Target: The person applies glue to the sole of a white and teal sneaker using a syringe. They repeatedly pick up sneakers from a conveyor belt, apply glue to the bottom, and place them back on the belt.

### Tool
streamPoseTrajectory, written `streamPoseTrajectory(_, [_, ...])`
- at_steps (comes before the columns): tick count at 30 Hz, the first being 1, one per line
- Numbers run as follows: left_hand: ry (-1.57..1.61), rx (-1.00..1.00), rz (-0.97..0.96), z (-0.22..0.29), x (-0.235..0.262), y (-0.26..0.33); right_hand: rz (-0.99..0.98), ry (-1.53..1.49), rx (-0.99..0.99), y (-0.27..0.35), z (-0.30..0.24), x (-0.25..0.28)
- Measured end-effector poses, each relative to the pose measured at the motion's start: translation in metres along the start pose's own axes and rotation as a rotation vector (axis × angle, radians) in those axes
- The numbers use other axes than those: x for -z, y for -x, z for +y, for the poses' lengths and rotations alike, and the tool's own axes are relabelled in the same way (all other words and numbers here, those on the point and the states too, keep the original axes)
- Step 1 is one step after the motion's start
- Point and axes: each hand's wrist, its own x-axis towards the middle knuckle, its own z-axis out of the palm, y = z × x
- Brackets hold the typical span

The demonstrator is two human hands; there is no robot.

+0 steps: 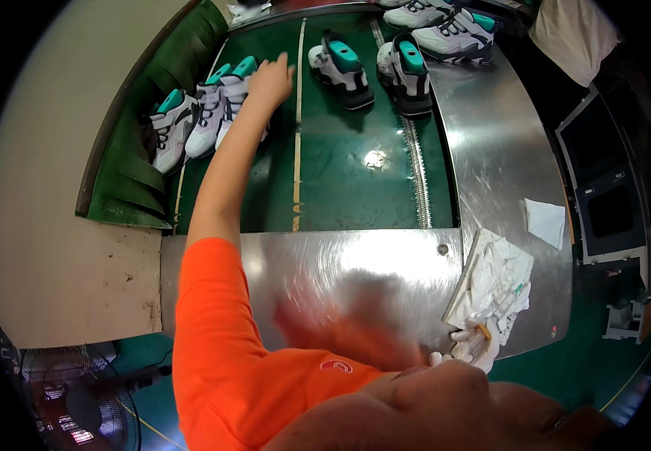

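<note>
My left arm, in an orange sleeve, stretches over a green conveyor belt (340, 188). My left hand (271, 83) is open, its index finger extended, and grips nothing that I can see. It is right beside the nearest of several white and grey sneakers with turquoise insoles: one sneaker (231, 101) partly behind my forearm, a middle sneaker (205, 124) and a left sneaker (171, 135). Whether my fingers touch the nearest one, I cannot tell. Right of the hand, a sneaker (337, 75) and another sneaker (408, 79) stand apart on the belt, heels toward me. My right hand is out of view.
Green flaps (122, 184) line the belt's left side. A metal ledge (325, 263) runs along its near end. More sneakers (457, 36) sit at the far right on the metal edge. Crumpled white paper (498, 274) and a white pad (545, 223) lie near right; a fan (81, 402) stands lower left.
</note>
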Motion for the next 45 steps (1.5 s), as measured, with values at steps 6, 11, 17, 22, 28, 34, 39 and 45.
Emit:
streamPoseTrajectory(6, [0.564, 0.362, -0.322, 0.114, -0.013, -0.105, -0.018, 0.035, -0.055, 0.000, -0.009, 0.002])
streamPoseTrajectory(11, [0.384, 0.470, 0.008, 0.111, -0.010, -0.071, -0.045, 0.085, -0.066, 0.004, -0.011, 0.001])
streamPoseTrajectory(17, [0.442, -0.105, 0.277, 0.067, 0.054, 0.066, -0.184, 0.116, 0.142, -0.014, -0.007, -0.008])
streamPoseTrajectory(22, [0.166, -1.000, 0.410, 0.074, 0.131, 0.223, -0.274, -0.049, -0.170, -0.021, -0.041, 0.004])
streamPoseTrajectory(28, [0.172, -1.290, 0.020, 0.072, 0.161, 0.390, -0.410, 0.121, -0.209, -0.026, -0.056, 0.029])
streamPoseTrajectory(34, [0.314, -1.180, 0.160, 0.065, 0.147, 0.430, -0.441, -0.064, -0.399, -0.025, -0.098, 0.045])
streamPoseTrajectory(39, [0.346, -0.959, 0.135, 0.060, 0.148, 0.429, -0.635, 0.176, -0.292, -0.024, -0.085, 0.060])
streamPoseTrajectory(45, [0.291, -0.911, 0.090, 0.062, 0.153, 0.432, -0.694, -0.788, -0.453, -0.030, -0.110, 0.057])
